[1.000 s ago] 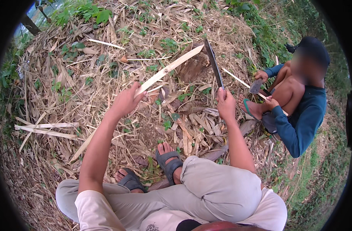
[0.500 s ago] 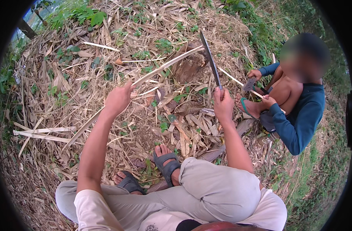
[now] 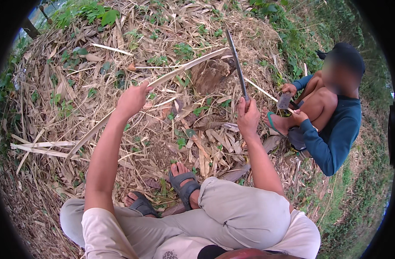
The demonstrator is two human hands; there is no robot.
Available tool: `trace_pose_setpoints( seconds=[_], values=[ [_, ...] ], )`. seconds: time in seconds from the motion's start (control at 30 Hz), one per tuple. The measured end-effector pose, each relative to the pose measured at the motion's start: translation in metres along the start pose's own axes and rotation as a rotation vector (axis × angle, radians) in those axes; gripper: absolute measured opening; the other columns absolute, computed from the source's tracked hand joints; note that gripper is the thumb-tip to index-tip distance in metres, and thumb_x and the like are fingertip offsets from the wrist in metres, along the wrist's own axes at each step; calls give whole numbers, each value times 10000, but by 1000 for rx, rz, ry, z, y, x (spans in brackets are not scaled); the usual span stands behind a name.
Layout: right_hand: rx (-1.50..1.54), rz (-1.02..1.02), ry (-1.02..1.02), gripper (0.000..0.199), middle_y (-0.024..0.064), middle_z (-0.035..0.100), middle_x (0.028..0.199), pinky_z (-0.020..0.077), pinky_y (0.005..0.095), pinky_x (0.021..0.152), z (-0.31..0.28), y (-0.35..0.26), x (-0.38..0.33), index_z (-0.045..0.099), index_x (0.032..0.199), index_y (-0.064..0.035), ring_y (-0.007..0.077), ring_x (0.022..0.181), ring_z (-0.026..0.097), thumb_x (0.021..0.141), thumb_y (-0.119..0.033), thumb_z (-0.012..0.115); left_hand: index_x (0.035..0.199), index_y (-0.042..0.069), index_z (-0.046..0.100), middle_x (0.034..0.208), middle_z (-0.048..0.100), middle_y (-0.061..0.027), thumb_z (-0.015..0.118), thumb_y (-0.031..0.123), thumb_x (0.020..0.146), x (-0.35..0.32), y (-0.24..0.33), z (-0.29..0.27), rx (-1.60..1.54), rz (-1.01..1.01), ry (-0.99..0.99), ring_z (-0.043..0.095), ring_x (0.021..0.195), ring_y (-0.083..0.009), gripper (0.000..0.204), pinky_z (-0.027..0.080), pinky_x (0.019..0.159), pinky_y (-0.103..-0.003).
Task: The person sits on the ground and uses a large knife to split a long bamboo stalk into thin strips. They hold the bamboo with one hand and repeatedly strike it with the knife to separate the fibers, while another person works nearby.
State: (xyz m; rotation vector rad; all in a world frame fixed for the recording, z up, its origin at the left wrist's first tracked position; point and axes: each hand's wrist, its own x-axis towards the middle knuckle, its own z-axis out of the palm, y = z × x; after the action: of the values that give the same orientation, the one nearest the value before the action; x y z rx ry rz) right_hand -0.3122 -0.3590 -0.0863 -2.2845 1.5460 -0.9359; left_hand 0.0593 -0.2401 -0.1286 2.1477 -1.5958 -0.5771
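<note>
My left hand [image 3: 133, 100] is closed around a long, pale bamboo strip [image 3: 180, 70]. The strip slants from the lower left up to a stump [image 3: 209, 76], where its far end lies over the top. In my right hand [image 3: 248, 113] is the handle of a machete, gripped with the thumb along it. The machete's dark, narrow blade [image 3: 236, 60] points up and away, crossing just beside the strip's far end. Whether the blade touches the strip I cannot tell.
To the right a co-worker [image 3: 336, 125] squats, holding a broad-bladed knife [image 3: 284, 101] against a thin strip [image 3: 261, 90]. Several cut strips [image 3: 46, 149] lie at the left. Dry leaves cover the ground, with my sandalled feet [image 3: 184, 185] below.
My hands and the machete have barely moved; the strip's far end has shifted slightly up. The co-worker's knife has moved a little lower and right, and the head has lifted.
</note>
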Motion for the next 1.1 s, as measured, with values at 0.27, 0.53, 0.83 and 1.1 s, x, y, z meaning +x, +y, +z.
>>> trace_pose_setpoints(
  seconds=[0.27, 0.53, 0.83, 1.1],
  values=[
    [-103, 112, -155, 421, 185, 635, 689, 448, 514, 610, -11, -10, 29, 562, 865, -14, 436, 642, 606, 1001, -413, 570, 1044, 61, 546, 747, 646, -249, 495, 240, 1028, 4, -10, 14, -12, 57, 47, 642, 731, -461, 186, 491, 658, -557],
    [647, -270, 239, 314, 31, 528, 625, 400, 286, 507, -66, -119, 62, 553, 1052, -1, 89, 541, 506, 1034, -314, 570, 1065, 72, 536, 759, 641, -259, 497, 292, 1037, 4, -14, 10, -26, -13, -6, 630, 748, -473, 225, 473, 654, -560],
    [-171, 183, -249, 509, 258, 655, 745, 484, 544, 713, 27, -2, 43, 543, 918, 27, 463, 774, 661, 1015, -470, 490, 1071, 71, 526, 758, 660, -227, 484, 198, 1012, -1, 2, 0, 67, 62, 53, 655, 743, -440, 146, 495, 673, -557],
    [-112, 55, -122, 490, 97, 545, 594, 428, 392, 551, -23, -56, 49, 583, 823, -8, 222, 533, 534, 1015, -458, 547, 1073, 71, 533, 796, 674, -235, 482, 220, 1023, 1, -4, 10, 42, 67, 73, 665, 776, -439, 166, 503, 682, -554]
  ],
)
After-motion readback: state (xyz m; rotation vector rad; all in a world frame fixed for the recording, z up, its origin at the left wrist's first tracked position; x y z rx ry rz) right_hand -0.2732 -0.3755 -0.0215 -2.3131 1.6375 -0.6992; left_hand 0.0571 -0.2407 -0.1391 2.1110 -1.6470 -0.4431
